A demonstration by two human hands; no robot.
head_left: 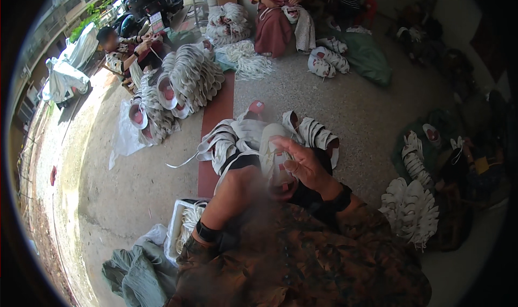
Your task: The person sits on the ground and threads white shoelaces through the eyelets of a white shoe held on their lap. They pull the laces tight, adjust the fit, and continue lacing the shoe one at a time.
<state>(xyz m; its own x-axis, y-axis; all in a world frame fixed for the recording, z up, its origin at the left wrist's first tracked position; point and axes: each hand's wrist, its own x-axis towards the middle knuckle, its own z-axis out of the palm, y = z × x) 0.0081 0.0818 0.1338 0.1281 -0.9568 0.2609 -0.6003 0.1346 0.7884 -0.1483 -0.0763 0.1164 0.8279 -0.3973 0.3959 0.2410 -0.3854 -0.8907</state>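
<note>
A white shoe upper (273, 132) with a reddish inside stands over my lap, its toe pointing away from me. My right hand (305, 166) lies across its right side with curled fingers and the thumb at the throat, gripping it. Against its left side is my left hand (243, 184), whose fingers are turned down and hidden. A pale lace (220, 182) shows beside that hand. Just beyond are nested white shoe uppers (220, 145) on the left and another row of shoe uppers (319, 137) on the right.
A white box of laces (175, 229) and a grey-green cloth bag (141, 272) sit at my left. Big stacks of uppers (189, 78) stand at the far left. More uppers (410, 207) lie at the right. Seated people (280, 16) work beyond, one (127, 53) at the left.
</note>
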